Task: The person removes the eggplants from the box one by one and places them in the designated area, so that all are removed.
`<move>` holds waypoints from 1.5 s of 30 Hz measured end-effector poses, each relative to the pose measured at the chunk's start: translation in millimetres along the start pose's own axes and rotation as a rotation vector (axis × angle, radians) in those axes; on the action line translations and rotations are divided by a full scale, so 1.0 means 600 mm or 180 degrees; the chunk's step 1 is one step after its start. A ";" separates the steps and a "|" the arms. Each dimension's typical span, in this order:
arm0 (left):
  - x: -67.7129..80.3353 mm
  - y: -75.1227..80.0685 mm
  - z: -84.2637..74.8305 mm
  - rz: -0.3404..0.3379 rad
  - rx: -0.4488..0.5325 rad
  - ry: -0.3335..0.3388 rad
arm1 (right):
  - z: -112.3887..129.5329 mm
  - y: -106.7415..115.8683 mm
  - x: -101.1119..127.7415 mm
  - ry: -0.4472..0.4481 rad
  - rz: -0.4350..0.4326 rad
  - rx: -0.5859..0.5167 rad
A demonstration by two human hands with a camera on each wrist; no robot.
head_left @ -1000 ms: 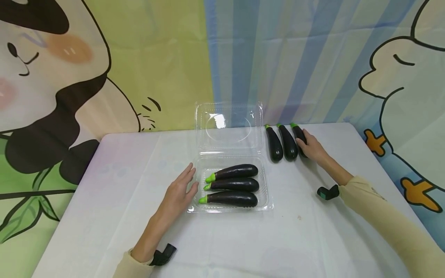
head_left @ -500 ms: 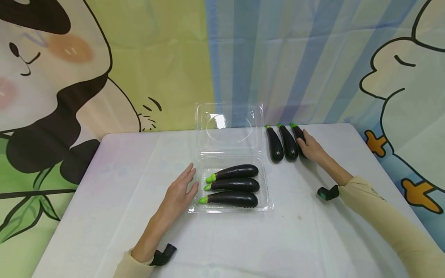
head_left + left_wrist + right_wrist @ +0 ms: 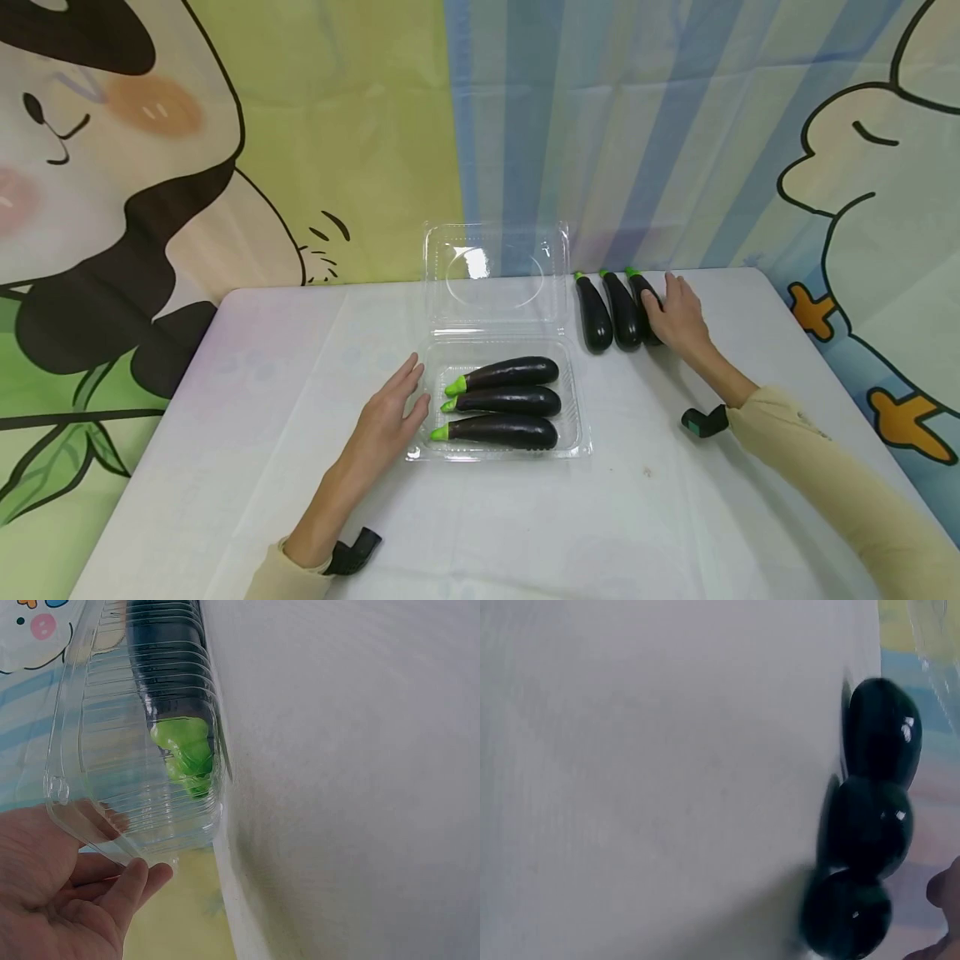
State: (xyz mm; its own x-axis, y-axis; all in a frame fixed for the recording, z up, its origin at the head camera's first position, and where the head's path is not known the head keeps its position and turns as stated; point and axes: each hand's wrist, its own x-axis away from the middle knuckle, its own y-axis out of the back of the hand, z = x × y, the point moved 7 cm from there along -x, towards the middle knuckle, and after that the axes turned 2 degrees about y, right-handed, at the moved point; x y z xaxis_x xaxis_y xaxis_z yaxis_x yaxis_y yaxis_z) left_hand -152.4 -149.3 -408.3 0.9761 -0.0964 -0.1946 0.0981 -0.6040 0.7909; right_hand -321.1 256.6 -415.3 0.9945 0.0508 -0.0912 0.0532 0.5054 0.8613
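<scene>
A clear plastic clamshell box (image 3: pixel 575 417) sits mid-table, its lid (image 3: pixel 498 312) raised at the back. Inside lie three eggplants (image 3: pixel 506 401) side by side, green stems pointing left. My left hand (image 3: pixel 385 418) rests at the box's left side with fingers extended; in the left wrist view its fingertips (image 3: pixel 133 881) are right at the box corner. To the right of the lid, three more eggplants (image 3: pixel 595 315) stand in a row, stems toward the wall. Over the rightmost eggplant (image 3: pixel 640 287) is my right hand (image 3: pixel 681 318), thumb close to it and fingers spread past its right side.
A white cloth (image 3: pixel 262 467) covers the table. Its back edge meets a printed curtain (image 3: pixel 600 125) with cartoon animals. The right wrist view shows the rounded ends of the row of eggplants (image 3: pixel 870 829) close together.
My right hand has loosened from the rightmost eggplant; its fingers have straightened and shifted right and up. The left hand and the box's contents have stayed put.
</scene>
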 end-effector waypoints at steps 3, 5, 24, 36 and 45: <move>0.001 0.000 0.000 -0.0021 -0.0008 -0.0004 | 0.040 0.015 0.016 0.0323 -0.0428 0.0035; 0.002 0.000 0.000 -0.0047 -0.0028 -0.0015 | 0.078 0.018 0.032 0.0659 -0.0548 0.0020; 0.004 0.001 -0.003 -0.0050 0.0003 -0.0011 | 0.307 -0.026 0.189 0.2235 0.0654 -0.0695; 0.003 0.001 -0.003 -0.0067 -0.0010 -0.0064 | 0.329 -0.081 0.238 0.2365 0.1450 -0.0596; 0.000 0.002 -0.004 -0.0070 -0.0004 -0.0099 | 0.348 -0.099 0.256 0.2728 0.1668 -0.0541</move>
State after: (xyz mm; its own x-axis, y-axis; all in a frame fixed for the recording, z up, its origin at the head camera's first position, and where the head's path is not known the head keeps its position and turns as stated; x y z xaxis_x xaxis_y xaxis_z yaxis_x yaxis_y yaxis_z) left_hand -151.5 -148.1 -405.9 0.9672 -0.1077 -0.2301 0.1198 -0.6054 0.7868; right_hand -153.0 54.3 -376.2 0.4864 0.8671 -0.1076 -0.4505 0.3544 0.8194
